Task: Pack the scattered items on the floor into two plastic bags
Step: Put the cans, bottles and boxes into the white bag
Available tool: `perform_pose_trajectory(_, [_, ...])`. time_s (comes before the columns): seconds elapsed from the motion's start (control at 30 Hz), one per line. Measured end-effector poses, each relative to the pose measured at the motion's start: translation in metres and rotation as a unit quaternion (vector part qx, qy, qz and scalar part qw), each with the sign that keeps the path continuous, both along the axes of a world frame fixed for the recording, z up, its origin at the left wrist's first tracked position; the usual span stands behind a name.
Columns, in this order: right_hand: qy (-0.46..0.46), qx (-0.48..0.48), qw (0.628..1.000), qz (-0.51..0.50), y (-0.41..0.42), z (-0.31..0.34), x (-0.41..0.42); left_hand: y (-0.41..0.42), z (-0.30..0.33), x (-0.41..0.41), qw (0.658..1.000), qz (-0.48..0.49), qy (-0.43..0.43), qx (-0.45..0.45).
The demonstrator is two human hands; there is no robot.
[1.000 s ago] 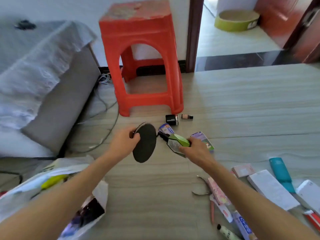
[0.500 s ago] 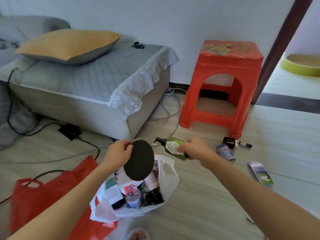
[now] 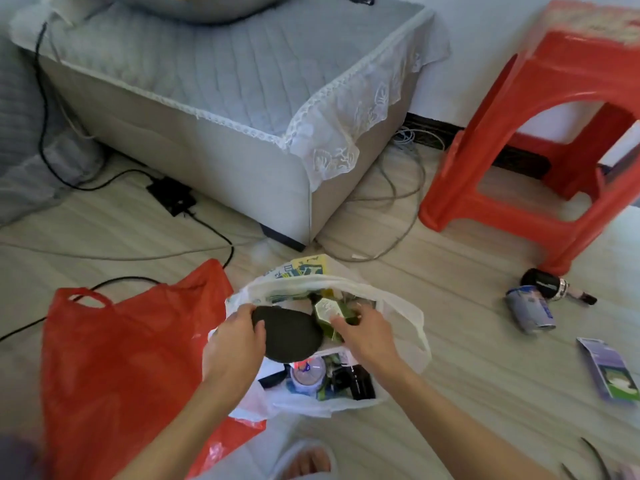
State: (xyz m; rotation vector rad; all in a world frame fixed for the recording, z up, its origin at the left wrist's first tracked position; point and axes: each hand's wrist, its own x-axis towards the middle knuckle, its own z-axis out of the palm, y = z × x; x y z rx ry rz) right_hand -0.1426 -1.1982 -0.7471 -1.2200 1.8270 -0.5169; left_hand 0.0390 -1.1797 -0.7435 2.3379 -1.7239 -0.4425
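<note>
Change: both hands lowered from above the bag into its mouth; dark disc tipped from upright to nearly flat; view swung down and left.
Left hand (image 3: 232,344): fingers curled round the left edge of the flat, round, dark grey disc (image 3: 287,337), holding it just over the open bag.
Right hand (image 3: 367,336): fingers wrapped on the green pump bottle with pale label (image 3: 329,311), pushing it into the far side of the bag.
White bag: thin white plastic bag (image 3: 408,317), mouth wide open, near centre of the floor, already holding bottles, boxes and a round-lidded jar.
Red bag: flat red plastic bag (image 3: 114,358), just left of the white one, partly under it; looks unfilled.
Left to pack: blue-and-white can on its side (image 3: 530,308), black-capped small bottle (image 3: 549,284) beside it, purple-and-green leaflet packet (image 3: 611,370), all on the floor at right; thin dark curved tool (image 3: 595,459) at near right edge.
Progress: judged partway; one bag well filled, two items going in, several pieces scattered, second bag apparently unused.
Surroundings: red plastic stool (image 3: 533,133) far right; grey bed with lace-edged cover (image 3: 242,81) far left; cables on floor.
</note>
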Motion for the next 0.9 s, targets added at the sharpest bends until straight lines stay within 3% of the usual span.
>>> perform_pose_trajectory(0.07, [0.020,-0.056,0.998,0.007,0.003,-0.006,0.004,0.001,-0.007,0.007,0.988,-0.081,-0.122,-0.041])
perform_pose_trajectory(0.13, [0.054,-0.083,0.995,0.027,0.003,-0.010,0.003,0.002,-0.013,0.014,0.977,-0.118,-0.161,-0.080])
perform_pose_trajectory(0.23, [0.095,-0.089,0.989,0.074,0.006,-0.013,-0.006,0.002,-0.013,0.017,0.989,-0.079,-0.113,-0.055])
perform_pose_trajectory(0.4, [0.088,-0.086,0.992,0.033,0.020,-0.014,-0.036,-0.010,-0.007,0.017,0.996,-0.079,-0.045,0.019])
perform_pose_trajectory(0.57, [0.212,-0.136,0.966,-0.068,0.018,-0.023,-0.062,-0.019,0.002,0.015,0.992,-0.060,0.053,-0.096])
perform_pose_trajectory(0.63, [0.245,-0.079,0.964,-0.072,0.014,-0.028,-0.072,-0.012,0.003,0.018,0.988,-0.033,0.083,-0.129])
perform_pose_trajectory(0.73, [0.177,0.023,0.982,-0.061,0.011,-0.044,-0.081,0.007,0.000,0.016,0.987,0.023,0.104,-0.117])
perform_pose_trajectory(0.9, [0.072,-0.017,0.988,-0.136,0.032,-0.049,-0.076,0.040,-0.012,0.010,0.990,0.053,0.132,-0.013])
